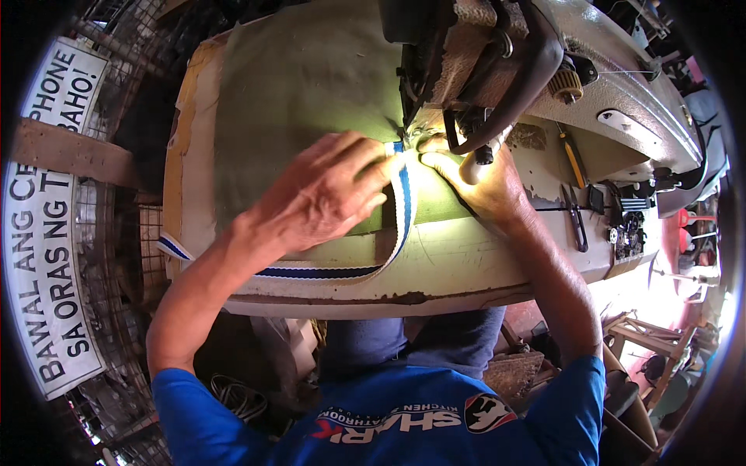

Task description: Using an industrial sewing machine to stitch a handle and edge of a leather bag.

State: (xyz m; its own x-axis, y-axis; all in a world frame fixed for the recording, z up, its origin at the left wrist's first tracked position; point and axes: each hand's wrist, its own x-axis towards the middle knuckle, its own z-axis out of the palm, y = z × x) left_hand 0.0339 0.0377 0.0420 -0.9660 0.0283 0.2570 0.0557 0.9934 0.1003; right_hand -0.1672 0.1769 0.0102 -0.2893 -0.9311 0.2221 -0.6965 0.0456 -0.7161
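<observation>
A white strap with a blue stripe (406, 203) runs up to the needle area of a sewing machine (466, 62). My left hand (330, 182) pinches its upper end between bent fingers, just left of the needle. From there the strap loops down toward me, passes left under my wrist and hangs past the table's left side. Olive fabric (287, 85) lies flat beneath my left hand and under the machine head. On the needle's right, my right hand (489, 186) is closed, thumb and forefinger near the strap. Machine parts hide some of its fingers, and what they grip is unclear.
The pale machine table (458, 248) has a worn front edge. A yellow-handled screwdriver (573, 159), dark scissors (575, 221) and small black metal parts (626, 233) lie at its right. A wire grille with a white sign (50, 295) stands at far left.
</observation>
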